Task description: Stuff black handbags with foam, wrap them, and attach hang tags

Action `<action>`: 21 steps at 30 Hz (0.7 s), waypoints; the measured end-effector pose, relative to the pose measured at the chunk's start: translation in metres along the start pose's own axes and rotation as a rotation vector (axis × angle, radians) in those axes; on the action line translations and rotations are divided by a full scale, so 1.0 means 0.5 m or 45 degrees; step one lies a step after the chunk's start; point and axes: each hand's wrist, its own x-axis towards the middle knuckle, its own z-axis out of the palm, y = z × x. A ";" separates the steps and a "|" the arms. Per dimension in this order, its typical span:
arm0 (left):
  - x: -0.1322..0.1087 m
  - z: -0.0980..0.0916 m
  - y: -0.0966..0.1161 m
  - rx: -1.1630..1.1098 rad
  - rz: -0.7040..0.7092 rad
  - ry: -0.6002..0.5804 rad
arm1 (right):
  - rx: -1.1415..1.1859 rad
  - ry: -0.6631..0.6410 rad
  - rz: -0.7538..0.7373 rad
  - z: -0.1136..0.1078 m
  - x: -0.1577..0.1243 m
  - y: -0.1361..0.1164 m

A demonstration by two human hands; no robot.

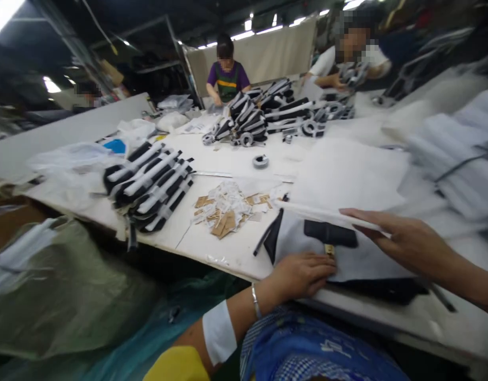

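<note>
A grey-white fabric piece with black trim and a black patch (331, 233) lies at the table's near edge. My left hand (303, 273) rests on its lower left part, fingers curled flat against the cloth beside a small gold tag (329, 250). My right hand (402, 238) lies over the piece's right side with fingers stretched out flat toward the left, touching a thin white sheet (327, 212) along the piece's top edge. Neither hand grips anything I can see.
A heap of small paper tags (228, 207) lies left of the piece. A stack of black-and-white items (148, 185) sits further left, with more stacks (263, 116) at the far end. White fabric piles (458, 159) rise on the right. Several people work at the far side.
</note>
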 end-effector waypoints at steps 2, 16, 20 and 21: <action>-0.002 0.004 -0.001 -0.066 -0.044 0.029 | -0.122 -0.011 -0.092 -0.032 -0.006 -0.022; -0.002 -0.019 0.007 -0.041 -0.171 -0.129 | -0.217 -0.411 -0.256 0.077 -0.145 0.021; 0.003 -0.051 -0.008 0.021 -0.109 -0.295 | -0.150 -0.349 -0.150 0.084 -0.158 0.009; 0.005 -0.058 -0.015 0.024 -0.097 -0.310 | -0.127 -0.330 -0.129 0.088 -0.162 0.006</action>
